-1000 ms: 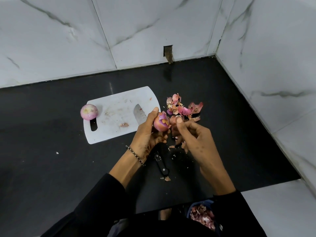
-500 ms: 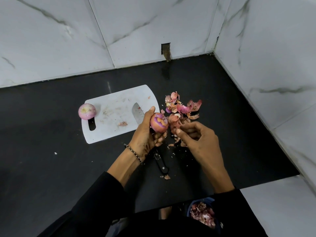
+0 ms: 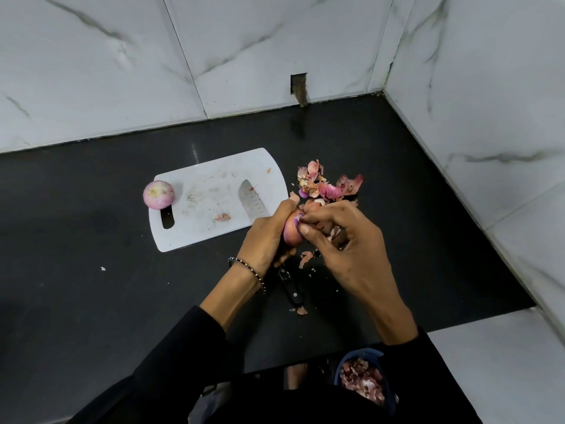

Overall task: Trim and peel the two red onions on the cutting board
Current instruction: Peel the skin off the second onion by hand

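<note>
Hands are mid-peel, I judge: the left hand is gripping the onion while the right hand is pinching its loose skin, which next needs pulling clear.

on your desk the cutting board lies left of the peel heap. one onion sits at the board's left edge, the knife blade on its right end; the other onion is just before the heap.
</note>
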Demonstrator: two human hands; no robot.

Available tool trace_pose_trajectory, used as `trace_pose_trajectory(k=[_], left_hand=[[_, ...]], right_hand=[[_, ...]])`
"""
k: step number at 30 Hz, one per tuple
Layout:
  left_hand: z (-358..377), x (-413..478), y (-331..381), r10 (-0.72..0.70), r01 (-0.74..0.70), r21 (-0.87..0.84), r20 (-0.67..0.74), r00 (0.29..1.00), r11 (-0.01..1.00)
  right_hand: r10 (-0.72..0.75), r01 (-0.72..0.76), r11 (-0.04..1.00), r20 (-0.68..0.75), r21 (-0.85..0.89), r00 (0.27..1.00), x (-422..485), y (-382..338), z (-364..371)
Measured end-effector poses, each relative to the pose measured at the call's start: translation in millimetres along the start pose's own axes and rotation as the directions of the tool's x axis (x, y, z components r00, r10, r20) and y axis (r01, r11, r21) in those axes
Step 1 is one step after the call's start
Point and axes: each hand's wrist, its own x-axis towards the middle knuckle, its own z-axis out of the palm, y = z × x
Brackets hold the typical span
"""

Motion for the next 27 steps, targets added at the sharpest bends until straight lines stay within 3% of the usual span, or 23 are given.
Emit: trace_pose_trajectory(k=[5, 12, 20, 27], left_hand=[[2, 2, -5, -0.074, 0.074, 0.039, 0.008, 0.997, 0.997], [1, 7, -6, -0.233, 0.309, -0.215, 0.318, 0.919, 0.926], [-3, 14, -9, -0.251, 0.385, -0.285, 0.413, 0.876, 0.878], [-2, 15, -7, -0.246, 0.491, -0.351, 0.554, 0.795, 0.797]], right_hand=[[-0.021, 0.025, 0.995, 0.041, -0.099, 0.999, -3, 2, 4], [-0.09, 0.09, 0.995, -0.006, -0.044, 0.996, -10, 0, 13], [-0.037, 0.035, 0.999, 0.1, 0.022, 0.994, -10, 7, 4], [0.129, -0.168, 0.895, 0.121, 0.413, 0.984, -15, 9, 7]])
